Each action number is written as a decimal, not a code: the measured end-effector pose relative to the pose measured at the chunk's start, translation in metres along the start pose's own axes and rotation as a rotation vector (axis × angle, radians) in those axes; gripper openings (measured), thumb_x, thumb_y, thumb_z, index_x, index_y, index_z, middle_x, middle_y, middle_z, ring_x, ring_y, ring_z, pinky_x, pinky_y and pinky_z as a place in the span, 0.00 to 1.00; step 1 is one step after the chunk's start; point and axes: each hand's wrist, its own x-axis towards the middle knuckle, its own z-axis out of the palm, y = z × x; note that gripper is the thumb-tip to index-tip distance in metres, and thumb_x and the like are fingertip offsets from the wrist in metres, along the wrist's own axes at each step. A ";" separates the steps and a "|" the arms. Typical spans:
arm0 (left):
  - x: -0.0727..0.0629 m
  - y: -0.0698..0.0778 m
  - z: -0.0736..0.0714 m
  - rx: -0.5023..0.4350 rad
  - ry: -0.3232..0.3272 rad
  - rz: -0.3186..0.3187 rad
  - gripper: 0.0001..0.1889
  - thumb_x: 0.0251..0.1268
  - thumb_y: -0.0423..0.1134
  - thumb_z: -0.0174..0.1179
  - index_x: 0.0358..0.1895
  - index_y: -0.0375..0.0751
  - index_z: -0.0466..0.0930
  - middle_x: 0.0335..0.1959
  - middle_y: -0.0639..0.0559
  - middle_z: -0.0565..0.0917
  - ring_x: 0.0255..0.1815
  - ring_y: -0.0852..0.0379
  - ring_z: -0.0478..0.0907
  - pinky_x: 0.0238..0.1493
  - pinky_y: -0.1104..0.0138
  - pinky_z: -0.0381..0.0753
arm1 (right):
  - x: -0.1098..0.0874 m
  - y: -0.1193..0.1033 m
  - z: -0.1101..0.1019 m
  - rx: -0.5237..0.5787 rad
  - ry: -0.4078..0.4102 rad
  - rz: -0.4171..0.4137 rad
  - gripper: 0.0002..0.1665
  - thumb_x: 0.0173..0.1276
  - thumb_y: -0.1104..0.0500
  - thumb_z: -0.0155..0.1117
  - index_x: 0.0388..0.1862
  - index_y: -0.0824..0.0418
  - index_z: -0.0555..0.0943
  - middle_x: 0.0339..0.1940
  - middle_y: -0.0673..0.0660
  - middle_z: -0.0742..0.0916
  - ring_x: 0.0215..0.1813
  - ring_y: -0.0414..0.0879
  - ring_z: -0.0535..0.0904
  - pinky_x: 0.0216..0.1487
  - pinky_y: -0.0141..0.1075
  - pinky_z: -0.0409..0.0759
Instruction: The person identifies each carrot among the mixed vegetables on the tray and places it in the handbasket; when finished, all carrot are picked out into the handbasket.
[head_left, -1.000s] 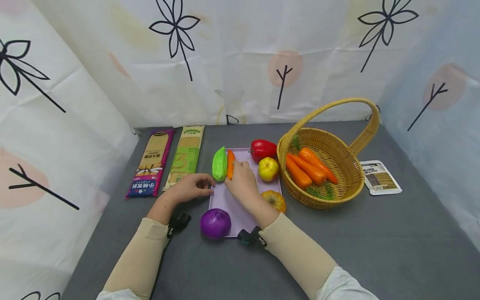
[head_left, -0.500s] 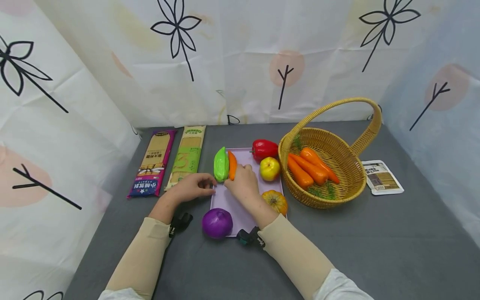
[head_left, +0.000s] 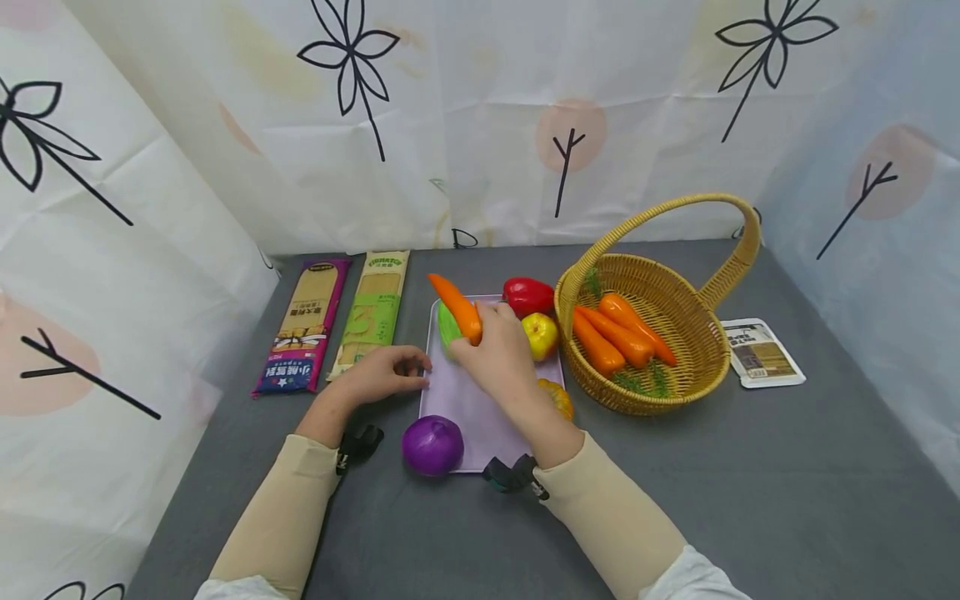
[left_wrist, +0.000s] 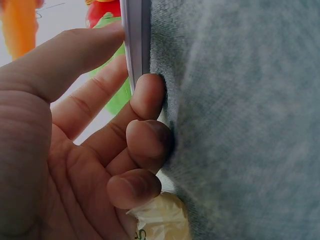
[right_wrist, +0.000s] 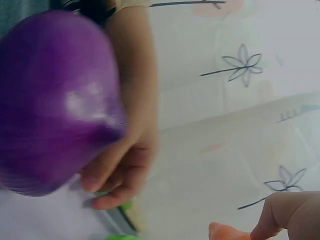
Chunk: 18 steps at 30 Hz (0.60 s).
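Note:
In the head view my right hand (head_left: pixel 495 350) grips an orange carrot (head_left: pixel 457 308) by its thick end. The carrot is lifted and tilted over the far end of a lilac tray (head_left: pixel 472 417). Under it, a green ridged vegetable (head_left: pixel 447 329) is partly hidden. My left hand (head_left: pixel 386 371) rests at the tray's left edge with fingers loosely bent; the left wrist view shows its thumb and fingertips by the rim (left_wrist: pixel 136 45). Part of the carrot (right_wrist: pixel 227 232) shows at the bottom of the right wrist view.
On the tray's right side are a red pepper (head_left: pixel 528 296), a yellow apple-like fruit (head_left: pixel 542 335) and a small pumpkin (head_left: pixel 558 398). A purple onion (head_left: pixel 433 446) sits at its near-left corner. A wicker basket (head_left: pixel 712 367) holds carrots. Two noodle packs (head_left: pixel 303 325) lie left, a white packet (head_left: pixel 761 354) right.
My right hand has raised the carrot off the tray beside the green vegetable and moved it slightly away and right, tilting its tip left. The left hand stays put.

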 end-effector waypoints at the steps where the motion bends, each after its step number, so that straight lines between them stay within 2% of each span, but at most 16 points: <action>1: 0.000 0.000 0.000 -0.001 -0.002 0.000 0.14 0.66 0.45 0.71 0.52 0.49 0.84 0.34 0.52 0.80 0.37 0.51 0.74 0.38 0.59 0.75 | -0.002 -0.002 -0.005 0.008 0.001 -0.003 0.37 0.59 0.56 0.69 0.69 0.64 0.77 0.55 0.60 0.80 0.48 0.53 0.75 0.48 0.45 0.77; 6: 0.001 -0.001 0.000 -0.007 -0.003 0.009 0.14 0.66 0.45 0.71 0.51 0.49 0.84 0.33 0.52 0.79 0.36 0.51 0.74 0.39 0.59 0.75 | -0.011 -0.015 -0.037 0.074 0.001 -0.031 0.38 0.59 0.58 0.65 0.71 0.62 0.75 0.55 0.57 0.79 0.43 0.50 0.76 0.43 0.42 0.78; 11: 0.001 -0.001 0.000 -0.013 -0.002 0.008 0.14 0.66 0.45 0.72 0.52 0.49 0.84 0.33 0.52 0.79 0.37 0.51 0.74 0.40 0.59 0.75 | -0.022 -0.022 -0.072 0.131 -0.004 -0.084 0.39 0.59 0.60 0.64 0.73 0.62 0.74 0.58 0.53 0.79 0.44 0.48 0.77 0.41 0.41 0.79; 14: 0.001 -0.001 0.000 -0.012 0.002 0.011 0.14 0.66 0.45 0.72 0.52 0.49 0.84 0.34 0.52 0.79 0.37 0.52 0.74 0.40 0.59 0.75 | -0.027 -0.023 -0.089 0.169 -0.004 -0.102 0.39 0.59 0.62 0.65 0.73 0.61 0.74 0.60 0.51 0.79 0.45 0.48 0.77 0.41 0.42 0.79; 18: 0.001 -0.003 0.000 -0.010 0.004 0.023 0.14 0.66 0.44 0.72 0.51 0.49 0.84 0.34 0.52 0.79 0.37 0.52 0.74 0.39 0.59 0.74 | -0.033 -0.020 -0.111 0.215 0.021 -0.137 0.38 0.59 0.64 0.65 0.72 0.60 0.75 0.60 0.51 0.79 0.48 0.48 0.76 0.47 0.44 0.78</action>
